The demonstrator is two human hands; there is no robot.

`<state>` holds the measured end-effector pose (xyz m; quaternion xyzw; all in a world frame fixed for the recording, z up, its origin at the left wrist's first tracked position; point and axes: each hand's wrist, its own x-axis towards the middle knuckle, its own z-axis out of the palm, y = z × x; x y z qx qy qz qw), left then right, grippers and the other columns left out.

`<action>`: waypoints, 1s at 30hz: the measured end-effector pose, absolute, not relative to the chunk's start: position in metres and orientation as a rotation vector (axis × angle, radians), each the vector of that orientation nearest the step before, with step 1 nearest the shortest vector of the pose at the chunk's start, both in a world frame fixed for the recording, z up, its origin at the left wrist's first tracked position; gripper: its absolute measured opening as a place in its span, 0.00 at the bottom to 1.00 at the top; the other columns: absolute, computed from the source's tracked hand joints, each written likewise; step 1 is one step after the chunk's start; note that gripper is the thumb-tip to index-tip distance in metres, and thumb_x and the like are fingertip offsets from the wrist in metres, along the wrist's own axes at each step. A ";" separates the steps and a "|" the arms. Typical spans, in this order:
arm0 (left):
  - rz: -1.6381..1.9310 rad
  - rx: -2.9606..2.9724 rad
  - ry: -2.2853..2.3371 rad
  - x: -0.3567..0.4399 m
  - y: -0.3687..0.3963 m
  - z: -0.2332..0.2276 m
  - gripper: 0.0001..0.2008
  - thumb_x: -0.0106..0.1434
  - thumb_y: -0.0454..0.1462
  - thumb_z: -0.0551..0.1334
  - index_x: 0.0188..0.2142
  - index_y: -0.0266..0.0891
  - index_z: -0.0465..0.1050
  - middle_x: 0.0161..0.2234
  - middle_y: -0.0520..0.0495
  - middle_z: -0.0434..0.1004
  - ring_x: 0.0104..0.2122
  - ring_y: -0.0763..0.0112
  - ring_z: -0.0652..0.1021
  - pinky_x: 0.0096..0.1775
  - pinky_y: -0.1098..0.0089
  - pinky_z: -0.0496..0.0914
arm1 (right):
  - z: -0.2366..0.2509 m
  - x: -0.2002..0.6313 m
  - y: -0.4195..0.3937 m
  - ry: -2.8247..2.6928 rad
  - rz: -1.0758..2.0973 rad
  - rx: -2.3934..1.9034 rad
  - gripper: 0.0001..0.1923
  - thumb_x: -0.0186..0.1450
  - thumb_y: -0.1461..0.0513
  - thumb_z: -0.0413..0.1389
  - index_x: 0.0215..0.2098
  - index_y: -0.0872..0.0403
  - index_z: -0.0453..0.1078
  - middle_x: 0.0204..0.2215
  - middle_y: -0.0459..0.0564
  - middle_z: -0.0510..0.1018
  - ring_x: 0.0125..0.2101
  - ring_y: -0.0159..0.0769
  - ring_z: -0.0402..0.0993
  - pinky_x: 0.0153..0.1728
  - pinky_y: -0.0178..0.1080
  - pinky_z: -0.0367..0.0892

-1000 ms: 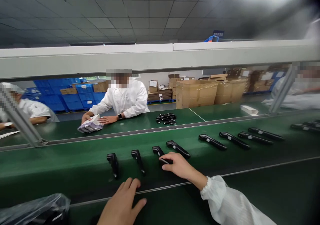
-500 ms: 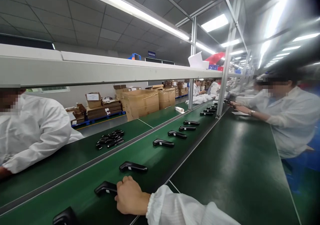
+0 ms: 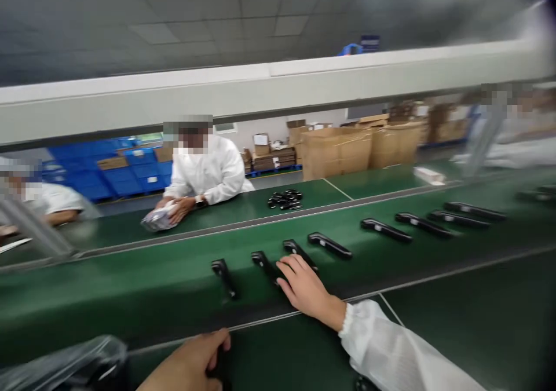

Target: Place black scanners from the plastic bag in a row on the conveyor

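Observation:
My right hand (image 3: 304, 287) reaches over the green belt (image 3: 165, 289), palm down, with thumb and fingers apart. Its fingertips lie at a black angled handle (image 3: 297, 251) and partly cover it. By the thumb is a second black handle (image 3: 263, 263); a third (image 3: 225, 280) lies farther left. At the bottom edge my left hand (image 3: 189, 359) curls its fingers around a dark piece that looks like another black handle (image 3: 220, 368), mostly hidden and cut off by the frame.
More black handles (image 3: 386, 230) lie along the belt to the right. A clear plastic bag (image 3: 82, 362) with dark contents is at lower left. Across the belt, a co-worker (image 3: 212, 165) handles a wrapped bundle (image 3: 160, 216) beside a black pile (image 3: 284, 198). A pale beam (image 3: 243, 87) crosses above.
The view has swung left, bringing my left hand and the plastic bag into sight. My right hand's fingers have spread from their closed grip at a black handle.

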<state>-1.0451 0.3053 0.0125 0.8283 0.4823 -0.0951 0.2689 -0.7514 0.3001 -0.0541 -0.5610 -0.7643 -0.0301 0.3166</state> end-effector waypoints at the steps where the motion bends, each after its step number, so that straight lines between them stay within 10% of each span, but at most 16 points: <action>1: -0.285 2.246 1.294 -1.044 0.303 0.014 0.23 0.49 0.28 0.58 0.45 0.45 0.71 0.37 0.51 0.74 0.36 0.66 0.75 0.36 0.71 0.65 | -0.056 -0.756 0.297 -2.098 -0.042 -1.363 0.20 0.73 0.60 0.43 0.60 0.55 0.63 0.54 0.57 0.71 0.56 0.48 0.62 0.55 0.50 0.62; 9: -0.123 2.355 1.112 -1.028 0.296 0.023 0.09 0.62 0.39 0.57 0.42 0.44 0.71 0.36 0.50 0.74 0.37 0.64 0.73 0.35 0.70 0.62 | -0.031 -0.766 0.273 -2.396 0.414 -1.261 0.16 0.71 0.54 0.48 0.40 0.50 0.76 0.31 0.49 0.78 0.33 0.38 0.73 0.36 0.39 0.65; 13: -0.138 2.394 0.877 -1.014 0.278 0.032 0.18 0.57 0.45 0.65 0.47 0.47 0.70 0.43 0.51 0.73 0.39 0.64 0.75 0.36 0.72 0.64 | -0.010 -0.770 0.248 -2.713 0.928 -1.145 0.19 0.53 0.45 0.66 0.34 0.47 0.76 0.22 0.41 0.74 0.19 0.31 0.66 0.22 0.34 0.55; 20: -0.361 2.481 0.629 -0.987 0.255 0.014 0.24 0.53 0.55 0.67 0.44 0.46 0.73 0.39 0.49 0.74 0.40 0.56 0.77 0.37 0.67 0.68 | -0.008 -0.784 0.229 -3.084 0.835 -1.074 0.19 0.52 0.45 0.64 0.35 0.48 0.74 0.29 0.43 0.72 0.28 0.37 0.69 0.23 0.34 0.50; 30: 0.040 2.405 0.823 -0.982 0.259 0.026 0.07 0.64 0.40 0.56 0.40 0.45 0.70 0.31 0.54 0.76 0.32 0.65 0.75 0.34 0.71 0.63 | 0.016 -0.763 0.255 -2.554 0.939 -1.223 0.19 0.57 0.53 0.65 0.44 0.50 0.70 0.32 0.43 0.73 0.31 0.33 0.68 0.28 0.31 0.56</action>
